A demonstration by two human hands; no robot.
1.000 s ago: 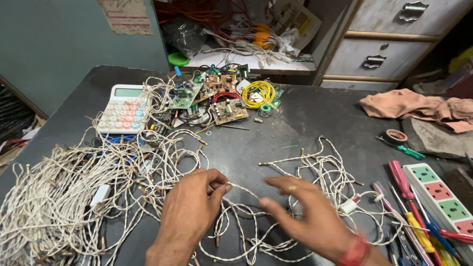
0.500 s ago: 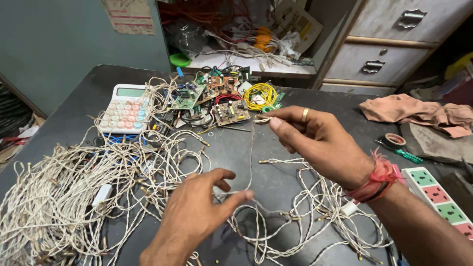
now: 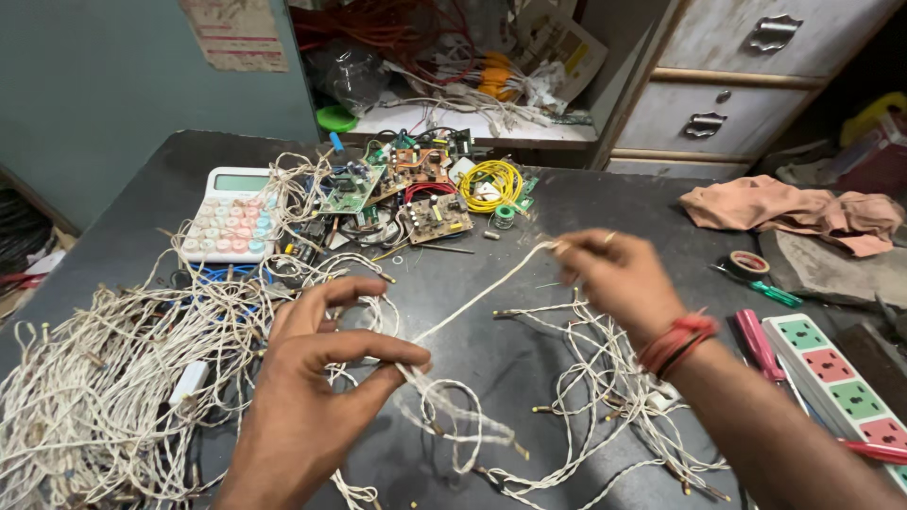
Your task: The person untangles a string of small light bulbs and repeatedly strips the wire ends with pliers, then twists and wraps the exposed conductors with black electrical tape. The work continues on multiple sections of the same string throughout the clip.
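A: What are the fingers doing?

B: The left hand pinches a twisted white wire between thumb and forefinger, the other fingers spread loose. The right hand is clenched on the same wire's far end, so the strand runs taut and slanted between them, above the dark table.

A: And beyond the hands?

B: Below the left hand the wire trails into loops on the table. A big tangled heap of white wire lies at the left, a smaller loose bunch under the right wrist.

A: How far along does it look?

B: Early, I'd judge: one strand pulled out straight, most of the heap not yet sorted.

A: Anything else around?

B: A pastel calculator, circuit boards, a yellow wire coil, a crumpled cloth, screwdrivers and a power strip at the right.
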